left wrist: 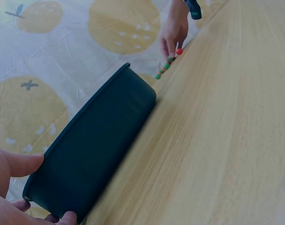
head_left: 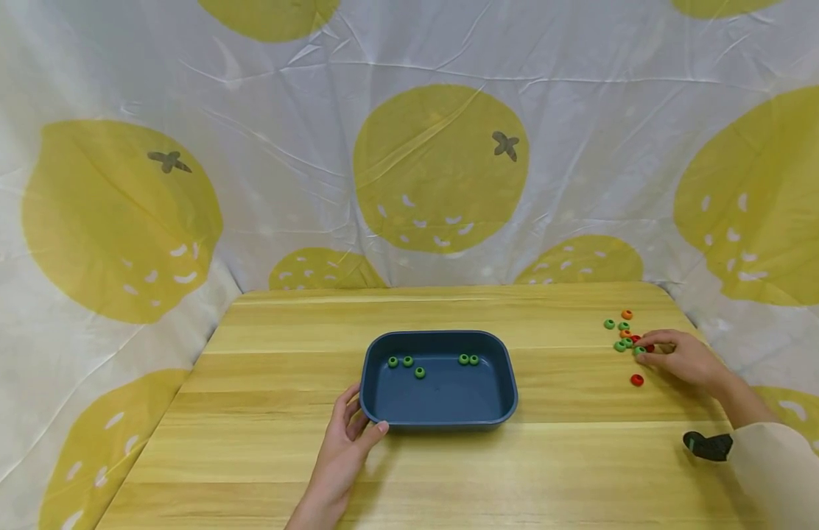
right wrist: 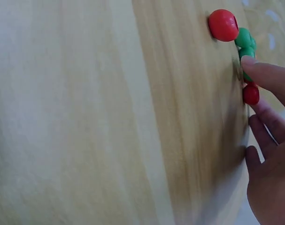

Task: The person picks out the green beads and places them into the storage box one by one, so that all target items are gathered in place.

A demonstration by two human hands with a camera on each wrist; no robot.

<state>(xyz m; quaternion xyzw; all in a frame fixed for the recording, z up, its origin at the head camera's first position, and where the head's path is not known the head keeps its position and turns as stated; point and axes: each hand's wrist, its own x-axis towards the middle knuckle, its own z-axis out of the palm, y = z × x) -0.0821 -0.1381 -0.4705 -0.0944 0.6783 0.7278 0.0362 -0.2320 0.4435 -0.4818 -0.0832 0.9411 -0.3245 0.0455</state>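
Note:
A dark blue rectangular tray [head_left: 443,425] sits mid-table, with three green beads [head_left: 408,361] toward its left end and two more green beads [head_left: 473,360] toward its back right. My left hand [head_left: 339,449] grips the tray's front-left corner, thumb at the rim and fingers along the left side. Over at the right, my right hand [head_left: 684,359] pinches a green bead [head_left: 640,351] between thumb and forefinger. Around those fingertips lie several green, orange and red beads. In the right wrist view the thumb overlaps the green bead [right wrist: 247,70], beside a red bead [right wrist: 251,93].
One red bead [head_left: 638,380] lies apart, nearer the front, and an orange bead [head_left: 627,314] lies farthest back. The wooden table [head_left: 283,353] ends at a lemon-print cloth [head_left: 436,59] behind and on both sides. A black strap [head_left: 708,446] juts from my right sleeve.

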